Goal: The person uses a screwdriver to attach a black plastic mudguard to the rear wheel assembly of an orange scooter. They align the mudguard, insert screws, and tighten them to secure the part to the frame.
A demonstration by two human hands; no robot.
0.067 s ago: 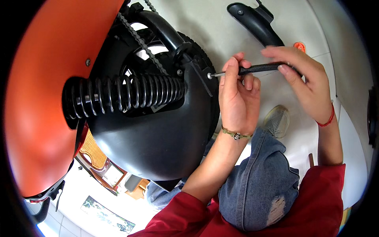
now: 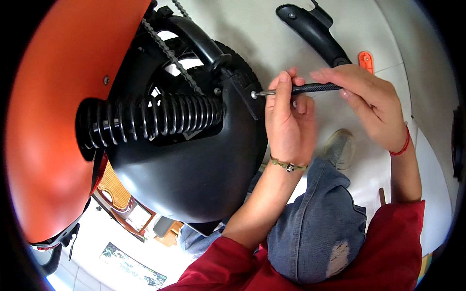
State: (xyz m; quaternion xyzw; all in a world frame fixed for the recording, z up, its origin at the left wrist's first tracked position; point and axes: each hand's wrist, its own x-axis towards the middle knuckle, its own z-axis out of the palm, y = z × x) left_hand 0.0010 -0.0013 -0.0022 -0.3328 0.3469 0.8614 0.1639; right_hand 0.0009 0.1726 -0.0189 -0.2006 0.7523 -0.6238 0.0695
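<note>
The slim screwdriver with a black knurled handle and bright steel shaft (image 2: 296, 90) lies almost level, its tip seated on a small silver screw head (image 2: 254, 94) in the black bracket (image 2: 245, 92) at the edge of the glossy black plastic mudguard (image 2: 194, 169). Your left hand (image 2: 289, 123) is closed around the front of the tool, thumb and fingers pinching where shaft meets handle, so it sits just beside the screw. Your right hand (image 2: 369, 106) comes in from the far end, fingers curled loosely over the tail of the handle; whether the fingertips actually press on it or only rest there you cannot tell from this view. The likely trouble is the tip slipping off: held this long and level with little push along its axis, it could cam out of the screw, round the head or skid and scratch the mudguard. A loosened screw could also drop to the pale tiled floor (image 2: 272, 43) and roll away. Further out, the black coil spring (image 2: 150, 119) lies across the mudguard, the drive chain (image 2: 170, 53) runs above it, and the orange body panel (image 2: 53, 121) fills your left. On the floor beyond your hands lie a loose black plastic cover piece (image 2: 310, 31) and a small orange part (image 2: 366, 60), both well clear.
</note>
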